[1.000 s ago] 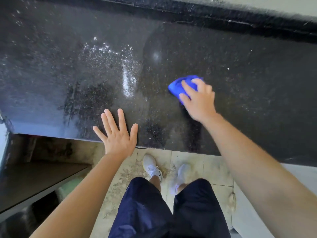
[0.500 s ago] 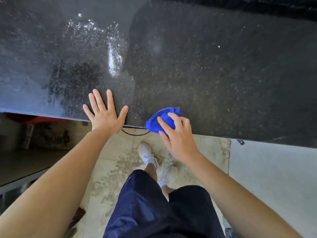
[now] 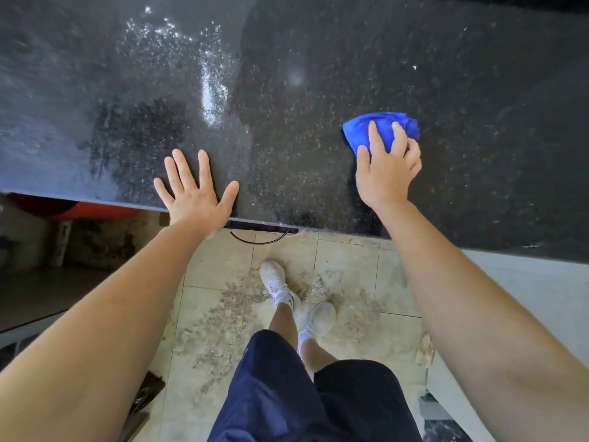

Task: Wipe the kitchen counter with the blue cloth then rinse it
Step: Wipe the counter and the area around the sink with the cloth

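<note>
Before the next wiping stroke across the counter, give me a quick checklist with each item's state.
1. Crumpled blue cloth under the right hand, fingers pressing it down: ok.
2. Cloth in contact with the black speckled stone counter: ok.
3. Left hand flat and open at the counter's front edge, clear of the cloth: ok.
4. Stroke path free of objects: ok.
5. Bright wet streak left of the cloth not yet wiped: not ok.
6. Sink or tap for rinsing in view: cannot tell.

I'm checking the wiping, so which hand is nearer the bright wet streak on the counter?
Left. The left hand lies flat just below the wet streak; the right hand presses the blue cloth well off to its right.
</note>
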Demonstrator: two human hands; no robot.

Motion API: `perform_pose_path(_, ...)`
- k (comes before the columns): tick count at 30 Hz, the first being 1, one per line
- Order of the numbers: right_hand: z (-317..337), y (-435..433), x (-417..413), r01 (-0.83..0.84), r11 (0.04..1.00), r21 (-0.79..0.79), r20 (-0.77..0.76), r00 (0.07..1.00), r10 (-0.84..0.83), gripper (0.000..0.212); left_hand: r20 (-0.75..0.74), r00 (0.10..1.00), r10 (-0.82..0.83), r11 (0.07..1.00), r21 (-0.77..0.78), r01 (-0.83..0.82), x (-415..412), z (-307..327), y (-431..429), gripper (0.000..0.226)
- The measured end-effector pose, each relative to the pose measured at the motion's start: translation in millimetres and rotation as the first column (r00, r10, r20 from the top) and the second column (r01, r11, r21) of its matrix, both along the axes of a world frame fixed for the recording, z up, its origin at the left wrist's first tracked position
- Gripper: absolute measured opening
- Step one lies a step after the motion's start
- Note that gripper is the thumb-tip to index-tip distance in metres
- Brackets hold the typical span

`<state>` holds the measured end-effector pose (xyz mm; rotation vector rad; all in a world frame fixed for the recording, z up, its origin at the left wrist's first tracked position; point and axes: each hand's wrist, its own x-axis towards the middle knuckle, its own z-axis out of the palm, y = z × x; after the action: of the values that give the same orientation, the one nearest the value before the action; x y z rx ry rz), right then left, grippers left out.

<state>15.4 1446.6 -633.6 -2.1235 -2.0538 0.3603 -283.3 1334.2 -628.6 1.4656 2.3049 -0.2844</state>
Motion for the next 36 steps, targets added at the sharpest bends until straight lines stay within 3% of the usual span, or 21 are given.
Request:
perform_pose_path(3,-8,-49,-41,-0.252,0.954,0.165,-0.035,0.965,0.261,0.041,-0.010,1.000,-0.007,1.000,0.005,0.007,-2,-1,0,0.084)
perform_pose_path(7,-4,-119,-70,-0.473,0.879,0.064,-0.093,0.874,0.477,0.044,0.014,1.000,0.007,1.000,0.005,-0.007,-1,0,-3,0.083)
perform_pose_path(11,-4,-98,-35,-0.642,0.762,0.079,0.000,0.765,0.644,0.045,0.086,0.995,0.045,0.998,0.038,-0.048,-1,2,-1,0.077)
perform_pose_path(12,-4,-91,-24,-0.610,0.788,0.085,0.014,0.791,0.611,0.046,0.110,0.993,0.049,0.997,0.047,-0.055,0,3,0,0.075)
perform_pose_path(15,-6,-93,-20,-0.291,0.956,0.023,-0.012,0.956,0.292,0.051,0.222,0.973,0.061,0.995,0.058,-0.075,-2,8,-1,0.069)
perform_pose_path(17,-6,-101,-48,-0.255,0.967,0.015,-0.001,0.967,0.255,0.052,0.278,0.958,0.074,0.989,0.105,-0.107,-12,11,-4,0.063)
perform_pose_path(19,-2,-108,-87,-0.443,0.896,0.026,0.004,0.896,0.443,0.051,0.236,0.967,0.098,0.973,0.181,-0.143,-31,13,-10,0.061)
perform_pose_path(22,-4,-116,-143,-0.709,0.701,0.083,0.004,0.703,0.711,0.044,0.130,0.978,0.163,0.956,0.224,-0.189,-69,16,-17,0.061)
perform_pose_path(26,8,-92,-173,-0.832,0.550,0.073,-0.127,0.539,0.833,0.037,0.046,0.990,0.133,0.974,0.179,-0.139,-116,24,-13,0.068)
perform_pose_path(28,18,-58,-162,-0.766,0.628,0.133,-0.157,0.610,0.777,0.037,0.011,0.998,0.059,0.988,0.144,-0.060,-129,24,-1,0.071)
perform_pose_path(30,19,-8,-142,-0.562,0.809,0.172,-0.169,0.792,0.587,0.042,0.023,1.000,-0.001,0.993,0.117,-0.002,-131,18,14,0.072)
perform_pose_path(32,19,49,-119,-0.374,0.912,0.166,-0.107,0.913,0.394,0.052,0.051,0.999,-0.017,0.998,0.065,0.014,-125,10,26,0.073)
perform_pose_path(34,19,80,-111,-0.273,0.958,0.089,-0.053,0.959,0.278,0.055,0.034,0.999,-0.026,0.999,0.043,0.024,-121,2,33,0.071)
perform_pose_path(36,12,79,-120,-0.286,0.951,0.119,0.024,0.958,0.285,0.044,0.025,0.999,-0.026,0.997,0.068,0.025,-120,-3,34,0.068)
